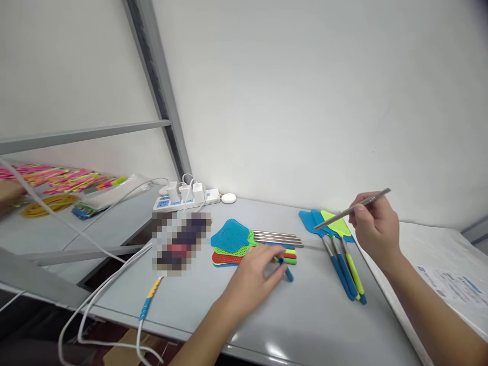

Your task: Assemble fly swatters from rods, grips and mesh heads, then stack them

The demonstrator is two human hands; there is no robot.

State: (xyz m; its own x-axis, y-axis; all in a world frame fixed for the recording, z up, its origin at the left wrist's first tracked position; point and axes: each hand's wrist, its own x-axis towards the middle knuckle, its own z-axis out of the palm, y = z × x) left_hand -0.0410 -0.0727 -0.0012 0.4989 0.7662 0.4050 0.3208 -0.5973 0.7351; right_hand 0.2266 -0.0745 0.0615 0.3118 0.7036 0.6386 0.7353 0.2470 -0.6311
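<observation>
My left hand (249,277) is closed over the table, its thumb and fingers around a short blue handle tube (288,274). In my right hand (375,226) is a thin metal rod (335,217), raised above the table and slanting up to the right. Beyond my left hand lies a pile of perforated fly swatter heads, the top one blue (231,235). Several metal rods (278,236) lie side by side right of it, with coloured handles (292,255) just in front. Below my right hand rest several assembled fly swatters (343,269) with blue and yellow-green heads.
A power strip (163,204) with white chargers stands at the back, next to a white round object (229,198). A pixelated patch covers something at the left. White cables (86,317) hang over the front edge. Pink and yellow pieces (76,180) lie on another table, near a blurred person's hand (11,195).
</observation>
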